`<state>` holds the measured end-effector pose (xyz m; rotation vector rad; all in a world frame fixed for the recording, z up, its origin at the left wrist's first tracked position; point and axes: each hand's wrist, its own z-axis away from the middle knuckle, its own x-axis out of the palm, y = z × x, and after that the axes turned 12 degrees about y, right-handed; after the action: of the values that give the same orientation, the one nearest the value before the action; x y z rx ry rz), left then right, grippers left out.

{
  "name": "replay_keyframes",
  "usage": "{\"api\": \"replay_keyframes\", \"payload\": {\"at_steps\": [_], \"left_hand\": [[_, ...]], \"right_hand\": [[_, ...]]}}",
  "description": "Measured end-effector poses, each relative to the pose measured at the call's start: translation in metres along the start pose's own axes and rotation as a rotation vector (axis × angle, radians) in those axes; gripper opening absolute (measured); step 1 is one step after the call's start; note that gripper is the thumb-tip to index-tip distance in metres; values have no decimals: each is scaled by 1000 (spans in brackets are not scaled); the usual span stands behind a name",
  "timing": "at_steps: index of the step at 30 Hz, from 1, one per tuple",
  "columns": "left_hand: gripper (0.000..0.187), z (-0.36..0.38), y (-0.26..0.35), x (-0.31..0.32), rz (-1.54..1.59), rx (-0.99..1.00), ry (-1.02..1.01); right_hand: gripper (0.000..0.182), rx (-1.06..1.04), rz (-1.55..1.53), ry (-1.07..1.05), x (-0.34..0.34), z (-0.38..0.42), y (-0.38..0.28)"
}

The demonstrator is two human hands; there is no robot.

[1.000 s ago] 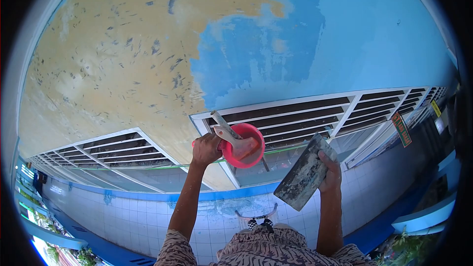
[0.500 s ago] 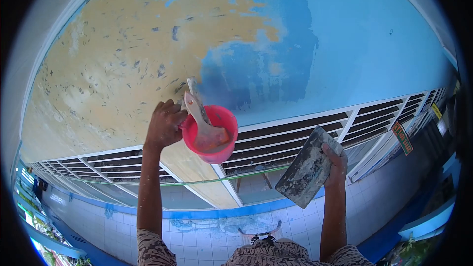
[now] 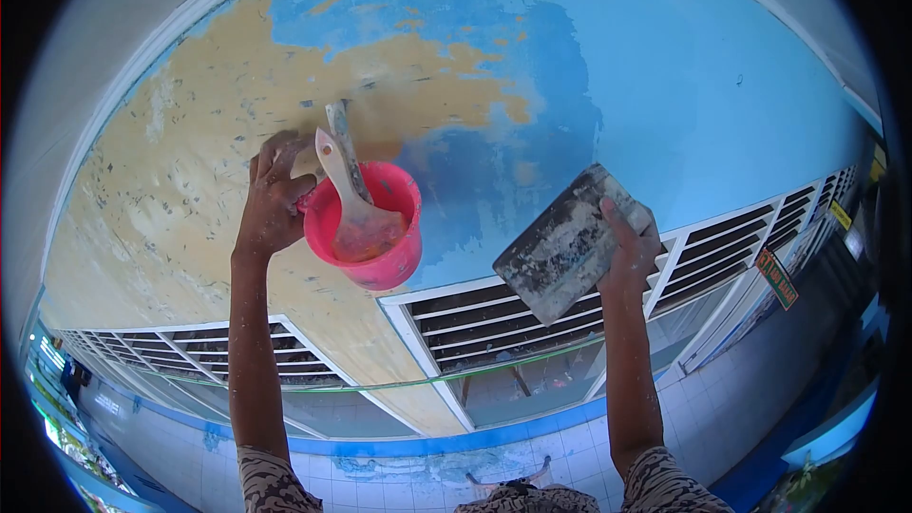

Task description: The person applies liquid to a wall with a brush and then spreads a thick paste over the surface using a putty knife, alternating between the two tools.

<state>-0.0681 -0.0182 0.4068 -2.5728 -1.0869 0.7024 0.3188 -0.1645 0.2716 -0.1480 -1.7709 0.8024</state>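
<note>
My left hand [image 3: 272, 195], raised to the wall, is closed on the handle at the left side of a pink plastic bucket [image 3: 370, 271]. A broad paintbrush [image 3: 351, 199] with a pale handle leans inside it, bristles down. Behind the brush stands a narrow, crusted tool [image 3: 344, 138]; its lower end is hidden. Over on the right, my right hand [image 3: 630, 247] grips a dark rectangular plastering float [image 3: 560, 247] by its right side. Its face is smeared with dried grey-white material, and my thumb lies over it. The float is tilted and appears in front of the wall and louvres.
The wall is patchy tan [image 3: 209, 142] on the left and blue [image 3: 674, 85] on the right. Louvred vents [image 3: 503, 318] and window panes run below it. A green line [image 3: 513, 354] crosses in front of them. A sign [image 3: 775, 277] hangs at the right, above a tiled floor.
Both hands have risen in the view with the bucket and float, and shifted slightly left. The fingers of my left hand have loosened a little. My view has tilted upward.
</note>
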Motion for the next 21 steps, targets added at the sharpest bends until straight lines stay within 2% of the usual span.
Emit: {"api": "replay_keyframes", "payload": {"at_steps": [5,7,9,11,15,17,21], "left_hand": [[20,-22,-8,3,-107,52,-3],[22,-18,-13,9,-109,4,11],[24,-14,-19,15,-111,-44,26],[26,-13,-29,21,42,-219,-85],[25,-19,-33,18,3,-229,-163],[27,-16,-37,21,28,-127,-81],[30,-9,-39,25,58,-123,-49]], "right_hand": [[45,-298,55,-73,43,-31,15],[40,-345,46,-141,57,-35,17],[34,-566,179,-125,65,-43,23],[32,-519,190,-139,68,-45,28],[29,-461,207,-124,75,-40,37],[28,-469,206,-113,79,-38,40],[26,-512,152,-105,90,-39,46]]}}
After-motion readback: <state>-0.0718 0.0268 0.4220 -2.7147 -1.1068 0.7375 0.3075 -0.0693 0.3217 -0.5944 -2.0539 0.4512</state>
